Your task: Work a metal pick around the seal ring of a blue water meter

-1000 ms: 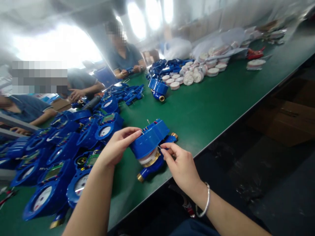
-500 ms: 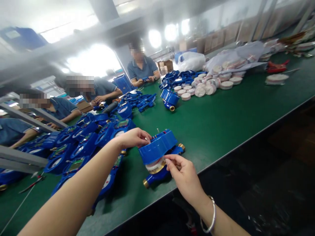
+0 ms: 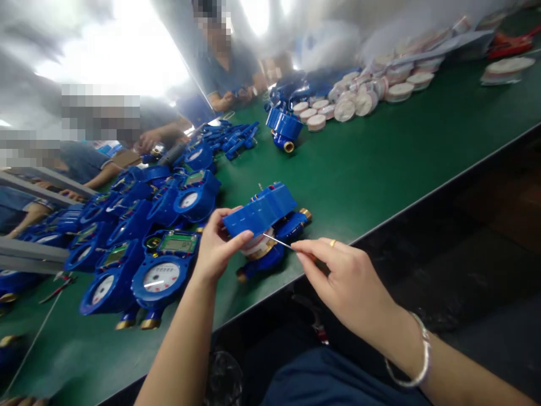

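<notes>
The left hand (image 3: 217, 245) grips the blue water meter (image 3: 264, 217) on the green surface (image 3: 359, 169); the right hand (image 3: 344, 282) pinches a thin wire (image 3: 276, 241).

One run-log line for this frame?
left hand: grips blue meter cover | right hand: pinches thin wire | surface: green table

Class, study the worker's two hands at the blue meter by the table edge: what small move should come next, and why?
Probably draw the thin wire further out: the right hand pinches its end, it stretches taut to the blue meter, which the left hand steadies on the green table.
</notes>
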### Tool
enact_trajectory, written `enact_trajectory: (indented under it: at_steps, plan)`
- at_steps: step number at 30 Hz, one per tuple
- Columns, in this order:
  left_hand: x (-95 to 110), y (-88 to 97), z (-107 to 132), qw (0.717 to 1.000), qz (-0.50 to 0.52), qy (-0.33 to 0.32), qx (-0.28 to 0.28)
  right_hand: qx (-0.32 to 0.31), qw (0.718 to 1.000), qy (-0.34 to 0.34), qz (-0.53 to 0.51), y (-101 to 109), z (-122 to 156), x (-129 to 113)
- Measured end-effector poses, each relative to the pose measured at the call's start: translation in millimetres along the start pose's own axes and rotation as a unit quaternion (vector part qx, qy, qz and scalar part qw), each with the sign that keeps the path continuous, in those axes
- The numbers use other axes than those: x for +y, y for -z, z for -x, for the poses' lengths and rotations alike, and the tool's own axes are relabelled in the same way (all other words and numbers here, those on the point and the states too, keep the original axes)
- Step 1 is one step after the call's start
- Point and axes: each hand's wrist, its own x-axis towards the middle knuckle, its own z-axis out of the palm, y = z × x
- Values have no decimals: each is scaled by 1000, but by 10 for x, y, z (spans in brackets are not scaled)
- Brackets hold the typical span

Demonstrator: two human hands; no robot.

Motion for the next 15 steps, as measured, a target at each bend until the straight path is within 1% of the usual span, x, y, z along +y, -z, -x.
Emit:
enact_trajectory:
  at_steps: [2, 3, 4, 6, 8, 11, 15]
  plan:
    - [27, -71, -45, 997, -39, -17, 61, 26, 998, 28, 53, 86, 134, 8]
    - [27, -104, -60, 995, -27, -21, 90, 40, 995, 39, 78, 114, 186, 13]
    - [16, -137, -69, 993, 2, -21, 112, 53, 992, 47, 103, 135, 222, 19]
    - [-29, -198, -67, 988, 73, -15, 138, 70, 985, 51, 151, 162, 245, 31]
    - [-77, -257, -50, 981, 121, -15, 151, 71, 979, 43, 186, 182, 210, 35]
    - [-109, -338, -20, 972, 173, -32, 153, 52, 973, 34, 224, 216, 97, 22]
    - [-92, -405, -2, 969, 183, -38, 164, 19, 970, 25, 242, 213, -81, 12]
